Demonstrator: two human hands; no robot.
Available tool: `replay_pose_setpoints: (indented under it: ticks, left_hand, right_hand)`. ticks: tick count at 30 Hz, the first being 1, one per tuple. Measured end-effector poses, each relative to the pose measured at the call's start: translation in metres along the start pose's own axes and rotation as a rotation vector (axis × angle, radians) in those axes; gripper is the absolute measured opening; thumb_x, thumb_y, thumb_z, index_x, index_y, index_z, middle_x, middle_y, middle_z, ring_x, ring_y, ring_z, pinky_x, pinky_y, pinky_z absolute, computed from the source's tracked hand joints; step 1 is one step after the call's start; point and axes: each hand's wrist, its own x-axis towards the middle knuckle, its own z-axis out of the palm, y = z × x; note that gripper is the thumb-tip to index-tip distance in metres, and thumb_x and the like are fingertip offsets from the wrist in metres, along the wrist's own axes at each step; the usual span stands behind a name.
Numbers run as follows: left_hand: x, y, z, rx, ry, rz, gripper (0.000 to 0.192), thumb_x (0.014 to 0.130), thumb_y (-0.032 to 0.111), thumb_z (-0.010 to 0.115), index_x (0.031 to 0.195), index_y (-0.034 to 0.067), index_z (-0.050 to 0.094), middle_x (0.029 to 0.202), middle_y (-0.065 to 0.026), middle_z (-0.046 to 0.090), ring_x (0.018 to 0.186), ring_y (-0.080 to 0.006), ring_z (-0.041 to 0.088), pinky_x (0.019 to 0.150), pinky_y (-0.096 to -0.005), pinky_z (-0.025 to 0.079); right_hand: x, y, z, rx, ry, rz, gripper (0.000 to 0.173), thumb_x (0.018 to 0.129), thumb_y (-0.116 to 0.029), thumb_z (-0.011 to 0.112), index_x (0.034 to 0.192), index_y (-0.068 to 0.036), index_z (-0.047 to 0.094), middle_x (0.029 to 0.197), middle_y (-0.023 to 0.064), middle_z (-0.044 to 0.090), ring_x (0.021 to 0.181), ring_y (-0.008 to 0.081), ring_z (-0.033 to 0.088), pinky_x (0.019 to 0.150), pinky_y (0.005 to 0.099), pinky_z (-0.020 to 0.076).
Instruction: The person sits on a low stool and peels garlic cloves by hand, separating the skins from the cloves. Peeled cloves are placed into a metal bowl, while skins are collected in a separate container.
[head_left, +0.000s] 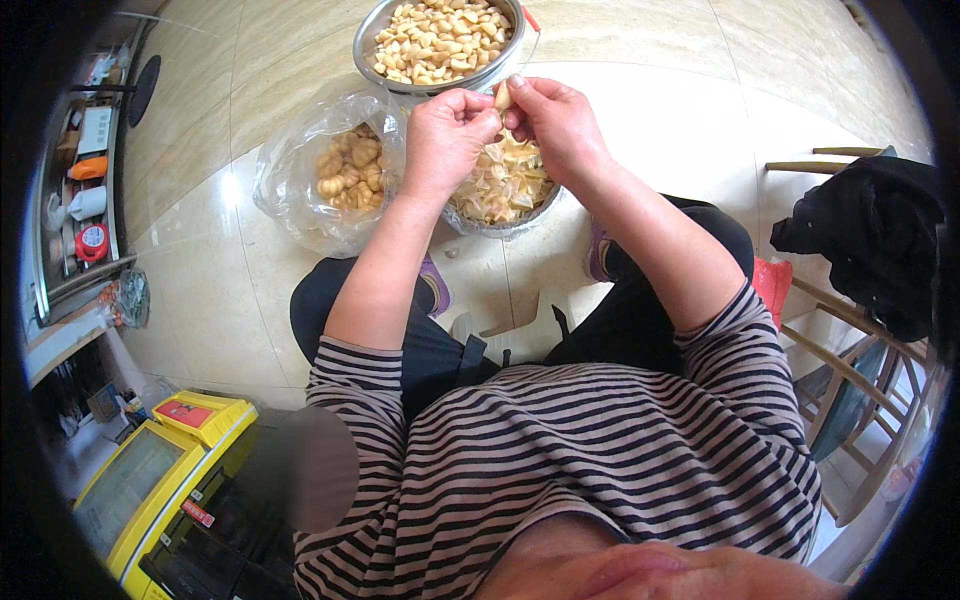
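Between my two hands, over the near edge of a metal pot (361, 51) full of peeled garlic cloves, a garlic clove (502, 96) is pinched in my fingertips. My right hand (559, 124) has thumb and fingers on the clove. My left hand (450, 139) meets it from the other side, fingers bent; whether it grips the clove or a bit of skin is hard to tell. Below the hands a round container (501, 229) lined with clear plastic holds garlic skins (506, 184). To its left, an open clear plastic bag (289, 191) holds garlic bulbs (358, 169).
Glossy floor tiles (195, 247) surround the containers. At the right a wooden chair (847, 367) carries a dark garment (874, 232), near a red bag (770, 289). Shelves with bottles (90, 202) line the left side; a yellow cabinet (150, 480) stands at lower left.
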Motion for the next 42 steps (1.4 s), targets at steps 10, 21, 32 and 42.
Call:
replay_pose_setpoints:
  ticks: [10, 21, 32, 42]
  left_hand:
    - [-0.009, 0.003, 0.004, 0.479, 0.018, 0.265, 0.008, 0.078, 0.005, 0.066, 0.080, -0.001, 0.061, 0.074, -0.0044, 0.065, 0.063, -0.0077, 0.059, 0.058, -0.0232, 0.051]
    - [-0.001, 0.000, -0.007, -0.275, -0.206, -0.106, 0.005, 0.084, 0.006, 0.060, 0.083, 0.001, 0.059, 0.070, -0.0023, 0.058, 0.056, -0.0086, 0.053, 0.054, -0.0228, 0.048]
    - [-0.008, -0.026, -0.008, 1.165, -0.250, 0.277, 0.016, 0.080, 0.018, 0.062, 0.087, 0.005, 0.068, 0.093, -0.0167, 0.063, 0.088, -0.0332, 0.061, 0.080, -0.0418, 0.048]
    - [0.004, 0.004, -0.021, 0.733, 0.179, 0.204, 0.012, 0.082, 0.017, 0.063, 0.081, 0.007, 0.070, 0.081, -0.0147, 0.064, 0.073, -0.0304, 0.063, 0.069, -0.0381, 0.050]
  right_hand:
    - [0.004, 0.000, -0.004, -0.056, -0.040, 0.081, 0.025, 0.094, -0.023, 0.053, 0.082, -0.001, 0.061, 0.063, 0.0019, 0.055, 0.055, 0.0098, 0.047, 0.053, 0.0229, 0.0396]
    - [0.002, -0.004, -0.004, 0.241, -0.035, -0.030, 0.022, 0.094, -0.018, 0.051, 0.094, 0.001, 0.061, 0.069, 0.0021, 0.056, 0.056, 0.0086, 0.046, 0.053, 0.0205, 0.0386]
    - [0.065, -0.006, 0.001, 0.168, -0.041, -0.020, 0.036, 0.098, -0.020, 0.044, 0.114, 0.013, 0.044, 0.106, 0.0229, 0.057, 0.086, 0.0232, 0.062, 0.073, 0.0304, 0.0534]
    - [0.056, 0.003, 0.005, 0.464, -0.215, 0.250, 0.028, 0.095, -0.021, 0.046, 0.107, 0.003, 0.050, 0.090, 0.0125, 0.055, 0.085, 0.0215, 0.055, 0.077, 0.0333, 0.0481]
